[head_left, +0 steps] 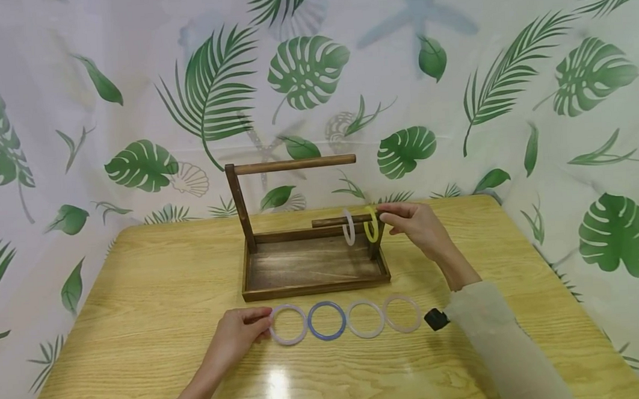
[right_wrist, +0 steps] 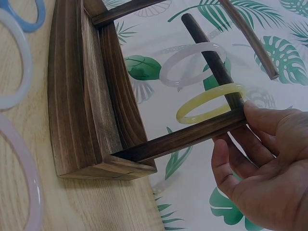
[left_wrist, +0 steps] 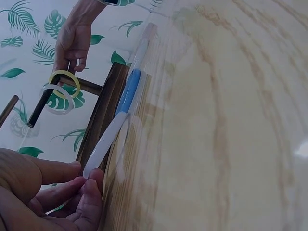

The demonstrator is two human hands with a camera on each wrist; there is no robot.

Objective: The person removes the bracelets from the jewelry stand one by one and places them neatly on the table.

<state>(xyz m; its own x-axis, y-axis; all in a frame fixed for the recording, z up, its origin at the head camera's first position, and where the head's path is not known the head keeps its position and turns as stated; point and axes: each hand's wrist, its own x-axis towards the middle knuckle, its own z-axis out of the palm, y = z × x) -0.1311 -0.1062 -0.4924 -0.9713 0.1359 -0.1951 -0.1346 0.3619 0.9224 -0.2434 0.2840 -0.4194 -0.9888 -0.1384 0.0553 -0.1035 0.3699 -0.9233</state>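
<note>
My left hand pinches the left edge of a pale lavender bangle, which lies on the table at the left end of a row. Beside it in that row lie a blue bangle, a whitish bangle and a pale pink bangle. Behind them stands a dark wooden bangle stand with two arms. A yellow bangle and a pale translucent bangle hang on its lower arm. My right hand grips the top of the short post, close by the yellow bangle.
The stand's tall left post carries a longer upper arm with a free right end. The wooden table meets a leaf-patterned cloth at the back. A small black device sits by the right sleeve.
</note>
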